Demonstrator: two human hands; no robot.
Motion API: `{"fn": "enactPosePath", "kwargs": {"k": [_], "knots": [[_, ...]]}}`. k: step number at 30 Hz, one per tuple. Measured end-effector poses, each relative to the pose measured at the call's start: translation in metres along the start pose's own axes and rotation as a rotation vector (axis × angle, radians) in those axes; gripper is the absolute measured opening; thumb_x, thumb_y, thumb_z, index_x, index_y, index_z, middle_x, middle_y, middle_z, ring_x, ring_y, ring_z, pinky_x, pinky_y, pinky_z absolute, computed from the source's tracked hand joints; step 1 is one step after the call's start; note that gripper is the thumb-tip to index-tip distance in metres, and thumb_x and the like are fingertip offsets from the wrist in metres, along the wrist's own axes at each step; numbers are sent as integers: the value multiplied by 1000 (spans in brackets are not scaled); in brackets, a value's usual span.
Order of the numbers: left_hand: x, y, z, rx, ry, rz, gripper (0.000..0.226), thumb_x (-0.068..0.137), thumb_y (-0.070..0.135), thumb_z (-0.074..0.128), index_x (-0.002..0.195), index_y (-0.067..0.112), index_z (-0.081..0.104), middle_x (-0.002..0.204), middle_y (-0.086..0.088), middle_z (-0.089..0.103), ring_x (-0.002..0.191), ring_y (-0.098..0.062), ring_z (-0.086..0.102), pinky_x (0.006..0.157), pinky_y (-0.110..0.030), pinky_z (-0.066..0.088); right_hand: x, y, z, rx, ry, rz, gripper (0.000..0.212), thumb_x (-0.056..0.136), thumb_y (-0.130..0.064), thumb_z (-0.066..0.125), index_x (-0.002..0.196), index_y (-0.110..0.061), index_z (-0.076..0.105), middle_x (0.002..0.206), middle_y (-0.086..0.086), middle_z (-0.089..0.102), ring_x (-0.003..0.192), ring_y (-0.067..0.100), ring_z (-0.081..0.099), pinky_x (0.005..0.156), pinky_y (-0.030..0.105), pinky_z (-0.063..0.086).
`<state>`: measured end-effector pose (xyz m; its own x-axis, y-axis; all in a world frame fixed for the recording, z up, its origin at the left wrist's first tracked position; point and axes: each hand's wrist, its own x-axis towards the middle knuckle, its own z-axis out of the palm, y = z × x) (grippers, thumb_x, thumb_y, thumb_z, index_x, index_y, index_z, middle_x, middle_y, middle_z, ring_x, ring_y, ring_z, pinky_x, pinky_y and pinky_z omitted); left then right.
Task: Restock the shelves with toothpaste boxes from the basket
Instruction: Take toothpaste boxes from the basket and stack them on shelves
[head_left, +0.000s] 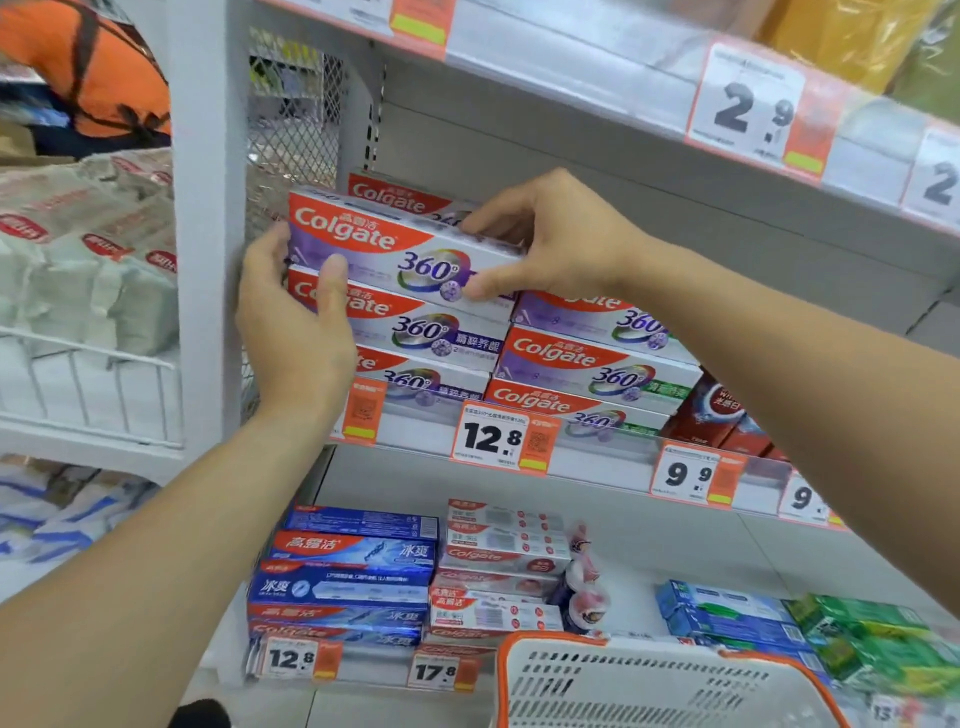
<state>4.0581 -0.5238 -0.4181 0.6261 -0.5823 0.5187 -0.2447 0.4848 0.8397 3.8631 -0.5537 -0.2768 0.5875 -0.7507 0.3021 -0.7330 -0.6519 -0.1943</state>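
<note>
**Both hands seat a Colgate 360° box on the left stack**

Both hands are on one purple Colgate 360° box (400, 249). Left hand (296, 317) cups its left end, thumb curled across the front face and fingers behind the end. Right hand (550, 239) pinches the right end, fingers over the top edge and thumb pressed under the front.

Counted at the front of the middle shelf (426, 423): the held box lies on two more purple boxes (415, 332), making a left stack three high, with another box (400, 195) showing behind it. Just to the right stands a second stack of three Colgate 360° boxes (592, 364), then red boxes (711, 410) toward the right edge.

The held box lies flat, its long axis running along the shelf's front edge, logo end toward the left upright (208, 234), printed face outward. It spans between the two hands.

On the lower shelf sit blue boxes (348, 571) at the left corner, white-and-red boxes (498, 566) beside them, and green boxes (872, 639) at the right. One white basket with an orange rim (649, 686) shows at the bottom.
</note>
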Motion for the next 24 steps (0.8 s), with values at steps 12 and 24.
{"fn": "enactPosePath", "kwargs": {"k": [12,24], "knots": [[-17,22,0,322,-30,361,62,89,15,65,144,3,39,144,-18,43,136,-31,40,115,-43,30,1,15,6,31,-7,-4,62,65,-34,91,120,-20,67,100,-18,65,90,-2,63,85,15,47],[-6,22,28,693,-313,686,56,84,32,74,134,19,55,134,-7,53,135,-33,39,120,-51,15,23,42,-8,103,33,149,27,97,-38,60,119,-23,67,113,-11,67,100,2,62,87,13,46]]}}
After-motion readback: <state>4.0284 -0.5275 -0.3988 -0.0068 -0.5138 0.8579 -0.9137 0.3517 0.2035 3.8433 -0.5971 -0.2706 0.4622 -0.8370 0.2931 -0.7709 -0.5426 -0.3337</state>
